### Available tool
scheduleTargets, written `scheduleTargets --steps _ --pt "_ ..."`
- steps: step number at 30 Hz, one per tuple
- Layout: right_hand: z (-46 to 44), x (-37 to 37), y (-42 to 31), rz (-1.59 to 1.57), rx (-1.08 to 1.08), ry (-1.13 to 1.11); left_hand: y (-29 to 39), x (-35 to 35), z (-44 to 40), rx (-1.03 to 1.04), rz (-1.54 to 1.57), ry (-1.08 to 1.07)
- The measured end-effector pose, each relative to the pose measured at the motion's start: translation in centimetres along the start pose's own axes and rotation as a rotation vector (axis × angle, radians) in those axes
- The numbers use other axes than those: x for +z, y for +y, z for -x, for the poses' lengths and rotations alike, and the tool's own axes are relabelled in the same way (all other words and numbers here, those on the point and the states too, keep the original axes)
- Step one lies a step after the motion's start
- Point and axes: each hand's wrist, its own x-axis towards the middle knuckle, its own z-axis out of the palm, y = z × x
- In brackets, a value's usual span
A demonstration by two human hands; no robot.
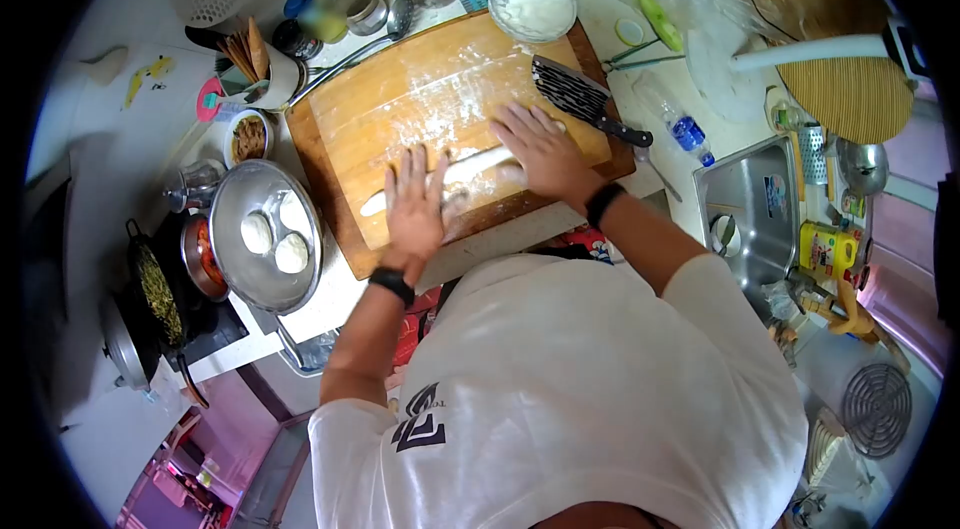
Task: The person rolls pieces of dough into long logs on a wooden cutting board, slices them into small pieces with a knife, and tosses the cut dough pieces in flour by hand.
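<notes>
A long white dough roll (478, 166) lies across a floured wooden board (375, 99). Flat on its left part rests my left hand (415, 199), fingers spread. My right hand (543, 154) lies over the right part of the roll, its fingers stretched out and slightly apart. Neither hand grips anything. Beyond my right hand, a cleaver (590, 101) with a dark patterned blade and black handle lies on the board's right side. At the board's far edge stands a bowl of white flour (533, 6).
Left of the board, a steel bowl (265, 269) holds several dough pieces beside a pan of greens (158, 294). A utensil holder (283, 79) and jars stand behind. To the right are a bottle (688, 134), a steel sink (745, 184) and a yellow jug (828, 247).
</notes>
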Motion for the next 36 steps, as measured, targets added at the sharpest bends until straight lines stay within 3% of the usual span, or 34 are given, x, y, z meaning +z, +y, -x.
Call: scheduleTargets --steps 6,13,19,21,23,26,28,29,31,33,34,36 --pt "-6.8 1.5 3.9 0.063 0.011 0.103 -5.8 0.3 -7.2 -0.202 -0.137 0.068" --pt "3.1 -0.1 -0.5 -0.027 -0.044 -0.021 -0.2 -1.4 4.8 -0.065 0.037 -0.108" --pt "-2.3 0.0 2.6 0.053 -0.021 0.011 -2.6 -1.4 -1.3 -0.11 -0.064 -0.008" --pt "-3.3 0.0 3.9 -0.005 0.111 0.024 -3.7 -1.5 -3.5 -0.263 -0.053 -0.075" --pt "-1.5 -1.5 4.9 0.086 0.117 0.101 -3.8 -1.4 -3.3 -0.26 -0.082 -0.11" --pt "2.6 -3.3 6.9 -0.03 0.212 0.205 -2.4 -1.7 -1.5 -0.23 -0.026 -0.165" --pt "5.2 -4.0 7.3 0.199 0.456 0.247 -1.2 -1.8 -0.6 -0.227 -0.001 -0.161" --pt "6.0 -4.3 7.3 0.201 0.461 0.253 -0.6 -1.7 -0.6 -0.229 0.027 -0.155" --pt "7.3 -4.8 7.4 0.11 0.692 0.142 0.9 -1.7 -1.3 -0.191 0.023 -0.111" --pt "8.5 -3.1 7.9 0.077 0.661 0.147 2.4 -1.4 -2.9 -0.076 0.178 -0.042" --pt "8.8 -2.7 7.9 0.045 0.624 0.148 3.3 -1.1 -4.1 0.041 0.166 0.102" --pt "8.9 -2.3 7.9 0.048 0.611 0.163 5.1 -1.1 -6.4 0.065 0.235 0.093"
